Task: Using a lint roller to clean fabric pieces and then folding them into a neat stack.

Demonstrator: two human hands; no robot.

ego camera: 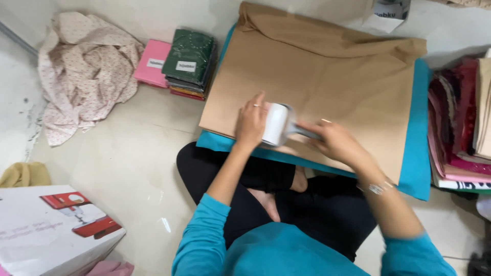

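Teal sleeves [204, 240] fill the bottom of the view, crossed black-clad legs [286, 199] just beyond them on the pale floor [133, 163]. Right hand [335, 140] is wrapped around the grey handle of a lint roller [279, 125], fingers curled shut on it, a bracelet at the wrist. Left hand [251, 122] sits against the roller's white drum, fingers together and curved over its end, a ring showing on one finger. Roller rests at the near edge of the tan cloth [327, 76], which lies flat and wide, its far edge rumpled into folds. Under the tan cloth, a teal cloth [420, 148] peeks out along the near and right sides. Out to the left, a stack of folded fabrics [190, 64] with a green one on top, a pink packet [152, 62] right beside it. Further left, a crumpled cream print cloth [84, 71] heaped on the floor. Near left corner, a white box [46, 235] picturing a red sewing machine, with a mustard bundle [23, 175] just behind it. Over on the right, a pile of folded pink and maroon fabrics [460, 122] touches the teal cloth's edge. Top right, a small white box [388, 13] sits past the tan cloth.
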